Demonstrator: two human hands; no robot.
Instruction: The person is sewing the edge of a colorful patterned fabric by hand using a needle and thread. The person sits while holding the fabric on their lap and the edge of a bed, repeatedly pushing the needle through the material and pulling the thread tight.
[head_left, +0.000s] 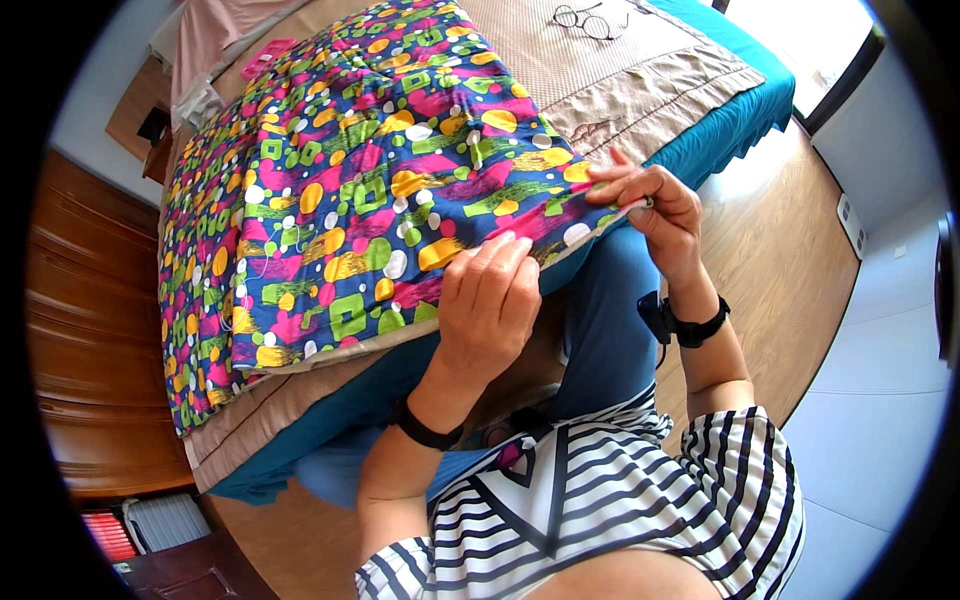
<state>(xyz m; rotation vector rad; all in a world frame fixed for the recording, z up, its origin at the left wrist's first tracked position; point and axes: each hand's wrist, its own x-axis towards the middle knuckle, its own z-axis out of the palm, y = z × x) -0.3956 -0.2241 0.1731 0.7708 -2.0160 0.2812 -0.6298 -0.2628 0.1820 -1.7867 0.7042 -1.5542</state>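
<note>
A colourful patterned cloth (340, 190), dark blue with pink, green, yellow and white shapes, lies spread over the bed. My right hand (668, 215) pinches its near right corner between thumb and fingers, slightly raised. At the near edge, my left hand (487, 310) is closed on the cloth, fingertips on top and thumb hidden. A pale border shows along the edge between my hands. Loose white threads (262, 262) lie across the left part of the cloth. Black bands circle both my wrists.
Under the cloth is a beige quilted bed cover (640, 95) over a teal sheet (690, 140). Round eyeglasses (592, 24) lie at the far side. A pink plastic item (266, 58) sits at far left. Wooden furniture (95, 330) stands left; wood floor (775, 240) extends right.
</note>
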